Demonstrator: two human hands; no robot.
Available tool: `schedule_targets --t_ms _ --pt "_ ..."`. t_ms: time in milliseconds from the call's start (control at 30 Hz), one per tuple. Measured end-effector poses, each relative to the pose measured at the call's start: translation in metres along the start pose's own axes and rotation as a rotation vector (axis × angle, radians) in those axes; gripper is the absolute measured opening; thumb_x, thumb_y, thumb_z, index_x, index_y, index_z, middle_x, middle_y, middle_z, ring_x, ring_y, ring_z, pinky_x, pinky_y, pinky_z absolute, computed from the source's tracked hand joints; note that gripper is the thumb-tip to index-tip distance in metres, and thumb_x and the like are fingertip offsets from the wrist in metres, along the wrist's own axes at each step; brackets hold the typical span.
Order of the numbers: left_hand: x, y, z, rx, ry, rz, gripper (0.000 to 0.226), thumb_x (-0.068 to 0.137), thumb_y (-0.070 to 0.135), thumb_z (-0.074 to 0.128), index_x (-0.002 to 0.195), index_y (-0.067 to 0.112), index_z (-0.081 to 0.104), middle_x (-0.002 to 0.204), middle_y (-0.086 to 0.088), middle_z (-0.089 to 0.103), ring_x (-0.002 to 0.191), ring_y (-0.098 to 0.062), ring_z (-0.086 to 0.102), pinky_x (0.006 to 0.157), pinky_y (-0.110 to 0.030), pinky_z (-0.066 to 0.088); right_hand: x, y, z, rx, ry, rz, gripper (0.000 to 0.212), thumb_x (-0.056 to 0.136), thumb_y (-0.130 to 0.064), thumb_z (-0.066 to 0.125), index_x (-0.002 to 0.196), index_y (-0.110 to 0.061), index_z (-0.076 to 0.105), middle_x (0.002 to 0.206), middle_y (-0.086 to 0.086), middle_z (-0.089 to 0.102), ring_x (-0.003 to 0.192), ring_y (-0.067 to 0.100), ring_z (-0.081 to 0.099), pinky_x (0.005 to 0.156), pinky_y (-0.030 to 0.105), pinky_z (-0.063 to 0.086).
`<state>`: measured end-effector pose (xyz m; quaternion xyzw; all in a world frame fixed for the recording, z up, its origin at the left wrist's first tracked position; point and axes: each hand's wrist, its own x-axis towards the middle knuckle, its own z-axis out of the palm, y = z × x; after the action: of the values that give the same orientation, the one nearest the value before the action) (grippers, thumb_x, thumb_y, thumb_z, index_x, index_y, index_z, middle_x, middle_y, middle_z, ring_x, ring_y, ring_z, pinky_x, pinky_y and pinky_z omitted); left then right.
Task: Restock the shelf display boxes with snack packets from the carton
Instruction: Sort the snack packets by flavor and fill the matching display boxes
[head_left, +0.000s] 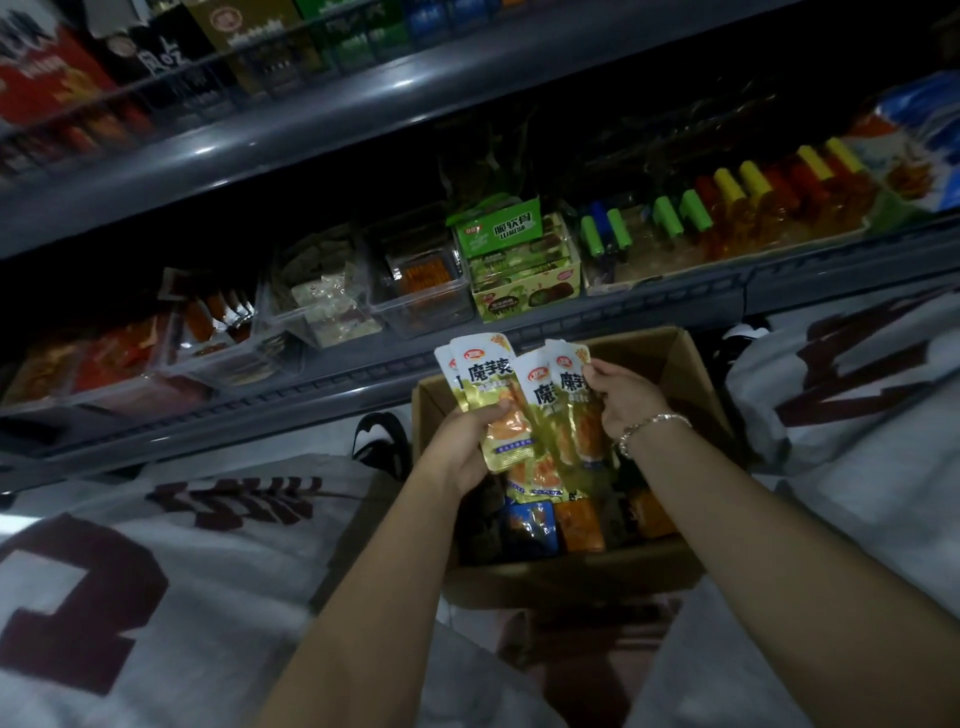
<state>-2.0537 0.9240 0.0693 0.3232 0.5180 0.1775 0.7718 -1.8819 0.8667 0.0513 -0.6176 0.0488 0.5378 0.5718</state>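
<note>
above the open carton (685, 374) we hold two fans of yellow snack packets (485, 387): our left hand (467, 441) grips one bunch at its lower half, our right hand (626, 397) pinches the other by its upper edge. more packets lie inside the carton. we judge them light, soft and slippery; grip the flat sealed margins. display boxes (415, 291) sit on the shelf beyond the carton.

Behind the carton (571, 571), deep under the upper shelf (363, 119), only darkness: back rows of the clear display boxes (415, 291) unreadable. Inside the carton, beneath the fanned snack packets (498, 395), lower packets half covered, labels too dim to read. Above the carton, top-shelf boxes (47, 78) blurred and cropped by the frame edge.
</note>
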Motion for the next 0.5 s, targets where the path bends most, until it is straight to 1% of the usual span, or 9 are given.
schedule_targets --t_ms 100,167,200,233,300,333,367,433,500 --pt "-0.004 -0.003 0.01 0.002 -0.087 -0.01 0.028 0.089 0.009 0.061 0.117 0.01 0.06 0.106 -0.011 0.072 0.095 -0.026 0.068 0.083 -0.044 0.054 0.003 0.004 0.006 -0.017 0.048 0.016 0.022 0.089 -0.012 0.063 0.11 -0.017 0.068 0.113 0.009 0.068 0.1 0.025 0.064 0.091 0.041 0.051" --pt "-0.003 -0.005 0.013 0.039 -0.121 -0.019 0.038 0.081 0.012 0.067 0.118 0.01 0.06 0.109 -0.012 0.071 0.098 -0.027 0.068 0.086 -0.045 0.053 0.005 0.006 0.008 -0.018 0.092 0.03 0.023 0.089 -0.013 0.063 0.111 -0.017 0.068 0.113 0.007 0.068 0.103 0.024 0.063 0.091 0.04 0.052" --pt "-0.001 -0.007 0.012 0.064 -0.123 -0.011 0.039 0.078 0.012 0.069 0.116 0.011 0.061 0.107 -0.011 0.071 0.098 -0.027 0.068 0.086 -0.046 0.053 0.005 0.008 0.009 -0.014 0.095 0.036 0.023 0.088 -0.012 0.063 0.11 -0.016 0.068 0.113 0.006 0.067 0.104 0.024 0.062 0.09 0.038 0.053" --pt "-0.001 -0.007 0.012 0.086 -0.101 -0.004 0.04 0.076 0.011 0.072 0.114 0.011 0.061 0.106 -0.011 0.071 0.098 -0.028 0.068 0.087 -0.047 0.053 0.004 0.008 0.009 -0.015 0.099 0.032 0.022 0.088 -0.011 0.063 0.109 -0.016 0.069 0.114 0.006 0.067 0.103 0.021 0.062 0.087 0.036 0.053" --pt "0.001 -0.006 0.009 0.09 -0.019 0.01 0.055 0.071 0.012 0.079 0.121 0.011 0.057 0.113 -0.011 0.069 0.106 -0.031 0.064 0.091 -0.051 0.051 -0.002 0.006 0.011 -0.022 0.111 -0.002 0.016 0.088 -0.01 0.063 0.1 -0.018 0.07 0.109 0.004 0.067 0.097 0.018 0.061 0.08 0.032 0.054" --pt "0.004 -0.006 0.005 0.077 0.009 0.02 0.06 0.071 0.013 0.08 0.125 0.011 0.054 0.116 -0.011 0.068 0.11 -0.032 0.062 0.092 -0.052 0.05 -0.004 0.004 0.01 -0.019 0.125 -0.03 0.014 0.088 -0.009 0.063 0.095 -0.019 0.069 0.107 0.004 0.067 0.094 0.017 0.062 0.079 0.032 0.053" --pt "0.005 -0.005 0.003 0.057 0.031 0.036 0.054 0.076 0.012 0.077 0.125 0.01 0.055 0.115 -0.011 0.068 0.109 -0.031 0.063 0.091 -0.051 0.051 -0.005 0.001 0.009 -0.002 0.129 -0.054 0.014 0.088 -0.008 0.063 0.095 -0.019 0.068 0.105 0.004 0.067 0.09 0.017 0.062 0.077 0.032 0.053" --pt "0.003 -0.001 -0.001 0.019 0.059 0.065 0.034 0.085 0.006 0.066 0.119 0.01 0.059 0.104 -0.009 0.07 0.096 -0.028 0.067 0.081 -0.044 0.056 -0.008 -0.006 0.004 0.042 0.119 -0.082 0.018 0.088 -0.005 0.062 0.102 -0.015 0.066 0.097 0.004 0.067 0.079 0.013 0.061 0.063 0.026 0.049" --pt "0.004 0.002 -0.007 -0.002 0.047 0.079 0.027 0.088 0.004 0.063 0.113 0.012 0.061 0.094 -0.005 0.073 0.086 -0.023 0.07 0.073 -0.039 0.056 -0.011 -0.011 0.001 0.056 0.097 -0.08 0.018 0.088 -0.004 0.061 0.103 -0.014 0.064 0.09 0.002 0.065 0.075 0.013 0.061 0.057 0.024 0.046"
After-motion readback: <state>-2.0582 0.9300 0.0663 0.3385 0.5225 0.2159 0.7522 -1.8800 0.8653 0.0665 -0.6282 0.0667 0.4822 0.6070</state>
